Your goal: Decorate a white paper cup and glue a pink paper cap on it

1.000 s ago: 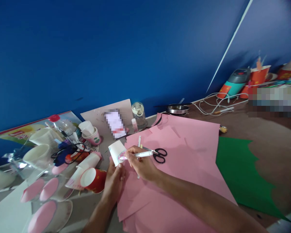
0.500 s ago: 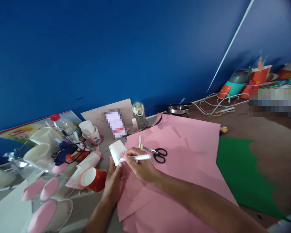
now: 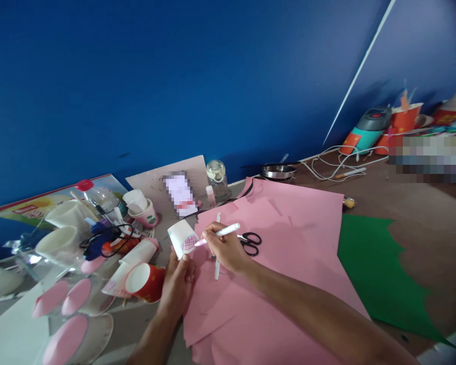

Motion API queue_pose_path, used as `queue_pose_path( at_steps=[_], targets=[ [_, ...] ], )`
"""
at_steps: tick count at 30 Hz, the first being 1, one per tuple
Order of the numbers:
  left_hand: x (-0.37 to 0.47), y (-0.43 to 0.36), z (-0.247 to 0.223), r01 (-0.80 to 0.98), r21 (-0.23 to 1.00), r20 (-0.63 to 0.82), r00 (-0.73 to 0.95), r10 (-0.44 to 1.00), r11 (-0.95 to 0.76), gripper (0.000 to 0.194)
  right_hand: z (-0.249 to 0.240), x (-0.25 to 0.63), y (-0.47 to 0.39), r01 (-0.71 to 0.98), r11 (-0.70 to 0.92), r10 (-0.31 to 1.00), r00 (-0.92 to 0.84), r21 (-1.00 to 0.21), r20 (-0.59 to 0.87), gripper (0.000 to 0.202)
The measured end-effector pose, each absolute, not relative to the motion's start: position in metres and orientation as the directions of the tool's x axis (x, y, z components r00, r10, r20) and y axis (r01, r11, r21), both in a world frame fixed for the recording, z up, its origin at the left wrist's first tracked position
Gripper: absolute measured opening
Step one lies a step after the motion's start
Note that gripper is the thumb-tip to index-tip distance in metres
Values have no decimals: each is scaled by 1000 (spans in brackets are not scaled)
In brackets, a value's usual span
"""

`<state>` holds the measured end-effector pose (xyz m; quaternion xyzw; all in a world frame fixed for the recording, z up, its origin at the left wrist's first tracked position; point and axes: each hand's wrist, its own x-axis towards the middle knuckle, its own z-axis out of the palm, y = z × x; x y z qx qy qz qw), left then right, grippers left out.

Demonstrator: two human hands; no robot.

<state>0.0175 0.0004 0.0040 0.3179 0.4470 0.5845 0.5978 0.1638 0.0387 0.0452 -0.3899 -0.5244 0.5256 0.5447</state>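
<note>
My left hand (image 3: 179,278) grips a white paper cup (image 3: 179,234) by its lower end, thumb on the near side. A pink crosshatched patch (image 3: 190,243) with a bluish outline is drawn on the cup's side. Between the fingers of my right hand (image 3: 224,248) is a white marker (image 3: 228,229), its pink tip close to the patch; I cannot tell whether it touches. Black-handled scissors (image 3: 251,243) lie just beyond my right hand on pink paper sheets (image 3: 281,284). A slim white stick-like thing (image 3: 217,269) lies partly under that hand.
Left of my hands are a red paper cup (image 3: 146,281) and several cups with pink cones (image 3: 66,337). A phone (image 3: 180,193) leans on a board behind, beside a clear bottle (image 3: 217,180). Green paper (image 3: 376,274) and white cables (image 3: 340,165) lie to the right.
My right hand has drawn back slightly to the right, and the marker tilts up more at its back end. More of the pink patch shows. The cup has turned slightly in my left hand.
</note>
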Motion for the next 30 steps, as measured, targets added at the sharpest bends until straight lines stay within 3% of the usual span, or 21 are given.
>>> queue_pose_path(
  at_steps=[11,20,26,30],
  targets=[
    [17,1,5,-447,882,-227,-119,967,152,37,45,169,45,-171,66,992,-90,-983,83,25],
    [18,0,6,-509,846,-221,-63,973,159,38,52,174,50,-416,147,988,96,-897,118,27],
    [16,1,6,-508,839,-282,-96,955,197,42,43,164,42,-338,167,980,-47,-926,194,55],
    [16,-1,6,-533,812,-372,-160,914,237,49,32,160,37,-220,242,967,-30,-945,254,47]
  ],
)
